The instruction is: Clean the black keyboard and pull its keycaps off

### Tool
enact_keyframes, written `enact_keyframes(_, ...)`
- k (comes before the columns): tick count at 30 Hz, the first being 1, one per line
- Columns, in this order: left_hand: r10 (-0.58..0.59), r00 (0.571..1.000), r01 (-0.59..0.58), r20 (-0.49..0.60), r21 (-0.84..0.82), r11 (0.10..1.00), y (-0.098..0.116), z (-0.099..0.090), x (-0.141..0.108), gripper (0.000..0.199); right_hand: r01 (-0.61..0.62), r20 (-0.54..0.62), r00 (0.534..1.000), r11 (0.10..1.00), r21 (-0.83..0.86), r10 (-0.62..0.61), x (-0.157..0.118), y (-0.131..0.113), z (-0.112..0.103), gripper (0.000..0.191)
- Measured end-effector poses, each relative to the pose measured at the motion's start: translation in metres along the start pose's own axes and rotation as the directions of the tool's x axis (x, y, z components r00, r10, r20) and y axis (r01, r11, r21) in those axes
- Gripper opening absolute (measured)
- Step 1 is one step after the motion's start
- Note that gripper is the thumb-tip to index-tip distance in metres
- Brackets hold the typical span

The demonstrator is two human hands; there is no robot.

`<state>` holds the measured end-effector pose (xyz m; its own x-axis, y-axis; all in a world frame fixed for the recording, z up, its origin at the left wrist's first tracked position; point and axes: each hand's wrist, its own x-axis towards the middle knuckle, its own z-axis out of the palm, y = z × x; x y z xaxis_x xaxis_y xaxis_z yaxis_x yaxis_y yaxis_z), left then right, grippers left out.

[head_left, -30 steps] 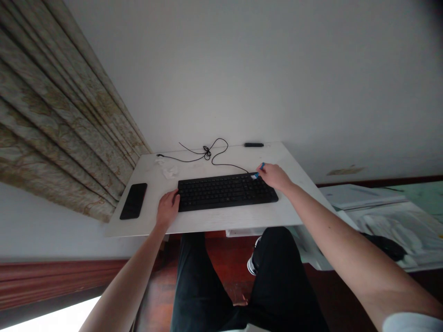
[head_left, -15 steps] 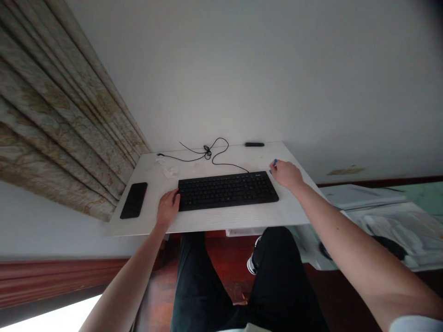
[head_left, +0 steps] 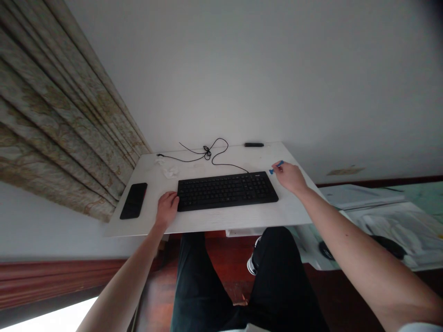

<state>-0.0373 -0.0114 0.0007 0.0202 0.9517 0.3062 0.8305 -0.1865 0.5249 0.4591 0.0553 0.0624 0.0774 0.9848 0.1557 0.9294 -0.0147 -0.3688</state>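
Head camera looks down on a white wood-grain desk [head_left: 221,221] from above the person's lap. The right hand [head_left: 290,178] pinches a slim blue plastic stick [head_left: 276,168] between thumb and fingertips, its other fingers curled in. The stick's long axis lies nearly level across the view, tilted slightly: its held end rises toward the hand, and its free tip points left and a little down. That wider blue tip sits just beside the top right corner of a black computer keyboard [head_left: 227,191], apparently not touching it, with the stick held near the desk surface.

The left hand [head_left: 167,207] is empty, its fingers loosely together and slightly curved. It rests on the desk at the keyboard's left end, with the fingertips touching or just beside that end; the view does not settle which.

Left of that hand lies a black smartphone [head_left: 134,200], face up and angled. Beyond the keyboard are a looped black cable [head_left: 207,154], a small crumpled white tissue [head_left: 170,173] and a short black cylindrical object [head_left: 254,145] at the far edge against a white wall [head_left: 263,69]. A patterned curtain [head_left: 58,115] hangs along the left side.
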Motion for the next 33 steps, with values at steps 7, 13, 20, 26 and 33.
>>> enact_keyframes(7, 0.082, 0.993, -0.082, 0.086, 0.000, 0.997, -0.001, -0.002, -0.002, 0.034, 0.018, -0.051, 0.999, 0.966, 0.259, -0.005, 0.002, -0.041, 0.008, 0.026)
enact_keyframes(13, 0.144, 0.983, -0.152, 0.117, 0.064, 0.986, 0.001, 0.001, -0.004, 0.034, 0.031, 0.117, 0.987, 0.841, 0.540, -0.112, 0.004, -0.118, 0.033, 0.027)
enact_keyframes(20, 0.124, 0.992, -0.124, 0.012, 0.061, 0.990, 0.007, 0.006, -0.005, 0.035, 0.302, 0.204, 0.843, 0.753, 0.584, -0.497, -0.002, -0.246, 0.076, 0.024)
enact_keyframes(26, 0.134, 0.991, -0.134, -0.001, 0.048, 0.990, 0.010, 0.005, -0.007, 0.034, 0.475, 0.218, 0.740, 0.724, 0.500, -0.636, -0.003, -0.306, 0.102, 0.024)
enact_keyframes(33, 0.143, 0.990, -0.142, -0.016, 0.057, 0.988, 0.012, 0.004, -0.009, 0.031, 0.548, 0.293, 0.713, 0.766, 0.336, -0.638, -0.005, -0.309, 0.109, 0.023)
